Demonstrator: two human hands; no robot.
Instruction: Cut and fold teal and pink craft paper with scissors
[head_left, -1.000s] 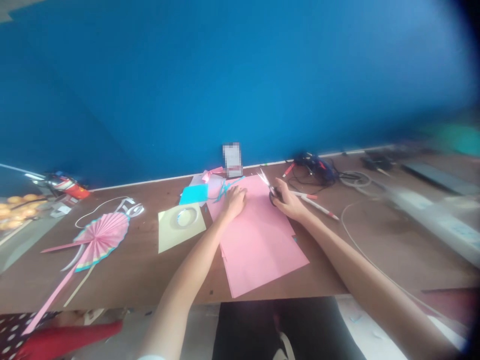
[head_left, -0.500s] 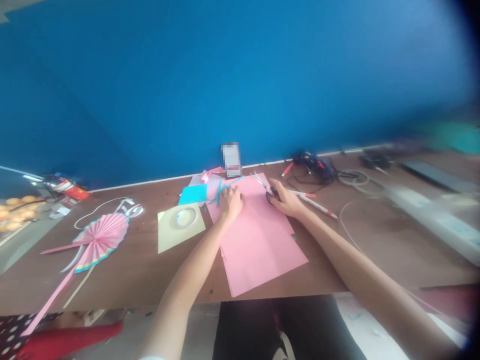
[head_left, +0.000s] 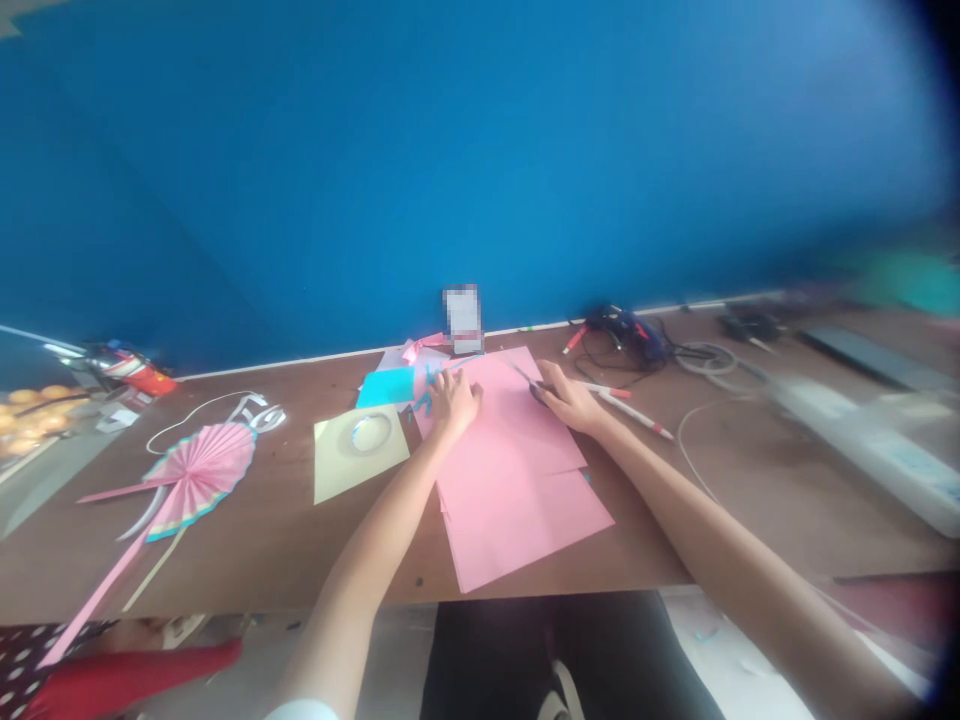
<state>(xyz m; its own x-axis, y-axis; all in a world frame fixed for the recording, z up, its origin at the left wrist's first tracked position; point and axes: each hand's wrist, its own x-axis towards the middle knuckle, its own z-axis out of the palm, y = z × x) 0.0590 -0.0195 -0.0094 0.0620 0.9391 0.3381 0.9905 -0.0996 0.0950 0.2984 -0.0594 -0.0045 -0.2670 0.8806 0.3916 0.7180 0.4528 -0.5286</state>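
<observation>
My left hand (head_left: 454, 398) rests on the upper left part of the pink paper sheets (head_left: 517, 470), fingers lowered and slightly apart. Thin blue paper strips (head_left: 424, 404) lie against its fingertips; I see none gripped. My right hand (head_left: 568, 398) is closed around the dark handles of a pair of scissors (head_left: 528, 380), low over the right side of the pink sheets. The blades point away to the upper left. Beside my left hand lies a blue paper piece (head_left: 385, 387). A roll of clear tape (head_left: 371, 432) sits on a pale yellow sheet (head_left: 334, 470).
On the left lies a pleated pink paper fan (head_left: 206, 465) with long strips. A phone-like device (head_left: 463, 320), blurred out, stands against the blue wall. A white pen (head_left: 637, 415), dark cables (head_left: 630, 335) and a white power strip (head_left: 862, 430) are on the right. A red sleeve (head_left: 142, 675) shows lower left.
My left hand has shifted slightly left, and the blue strips by its fingers have moved left with it. The scissors have tilted slightly, with my right hand still around the handles.
</observation>
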